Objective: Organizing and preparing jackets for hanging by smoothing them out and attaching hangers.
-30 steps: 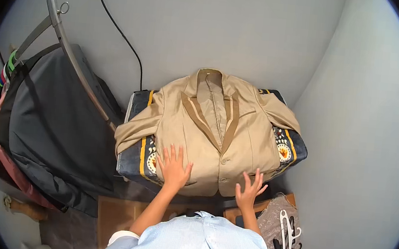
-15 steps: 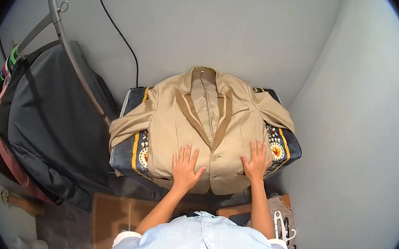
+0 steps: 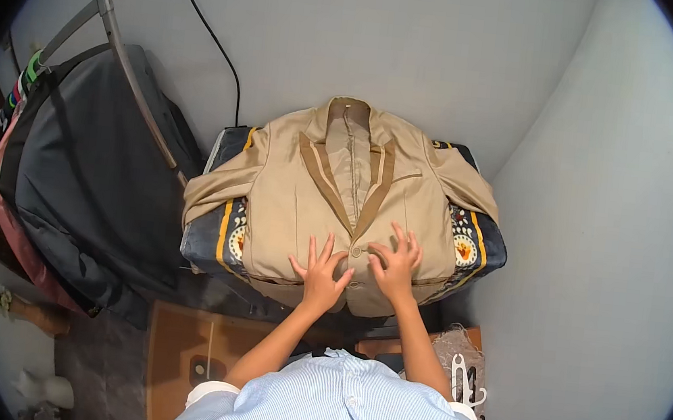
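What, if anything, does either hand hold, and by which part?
Cannot tell whether left hand or right hand pinches the tan jacket near its front buttons.

We have before us a cloth-covered table (image 3: 202, 247), dark with yellow stripes; directly on it lies a beige jacket (image 3: 317, 200), front up, collar far, hem over the near edge, sleeves left and right.
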The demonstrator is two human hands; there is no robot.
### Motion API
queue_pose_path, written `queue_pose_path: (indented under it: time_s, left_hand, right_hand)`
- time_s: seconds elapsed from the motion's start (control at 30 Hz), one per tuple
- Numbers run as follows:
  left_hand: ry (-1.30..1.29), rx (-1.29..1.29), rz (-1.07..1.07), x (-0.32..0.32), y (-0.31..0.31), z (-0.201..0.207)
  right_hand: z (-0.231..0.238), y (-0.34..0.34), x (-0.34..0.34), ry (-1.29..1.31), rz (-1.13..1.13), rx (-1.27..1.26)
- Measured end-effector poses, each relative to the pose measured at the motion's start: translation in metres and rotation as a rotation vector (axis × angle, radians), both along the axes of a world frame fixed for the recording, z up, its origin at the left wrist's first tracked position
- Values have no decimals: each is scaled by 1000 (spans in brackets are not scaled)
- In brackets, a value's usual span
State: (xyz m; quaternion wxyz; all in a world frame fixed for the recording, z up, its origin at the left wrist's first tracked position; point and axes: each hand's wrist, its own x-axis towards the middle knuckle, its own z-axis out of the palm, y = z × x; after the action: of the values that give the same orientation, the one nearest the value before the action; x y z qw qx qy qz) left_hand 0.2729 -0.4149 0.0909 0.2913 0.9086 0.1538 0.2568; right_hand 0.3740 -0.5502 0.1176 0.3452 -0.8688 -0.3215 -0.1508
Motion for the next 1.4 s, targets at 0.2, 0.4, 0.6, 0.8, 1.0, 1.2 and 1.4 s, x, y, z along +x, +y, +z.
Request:
queue_pose_path:
  time_s: [0.2,0.4,0.6,0.8,1.0,1.2,1.4]
  left_hand:
    - [5,-153,105,21,-3,-2]
    - [60,-192,91,25,-1,8]
    - [134,-214,38,25,10,9]
    - [146,-225,-12,28,16,12]
    - [160,-202,-20,30,20,9]
    - [133,-231,-16,29,20,7]
    - [141,-216,-33,24,18,10]
  right_hand:
    - [-3,20,-2,-56,72,-2]
    - [4,24,13,-2,127,-23]
    - [13,23,23,51,242,-125]
    - [-1,23,28,34,238,-57]
    - [-9,25,27,63,205,-47]
    - [-9,24,27,84,192,-22]
    - [-2,19,25,55,223,27]
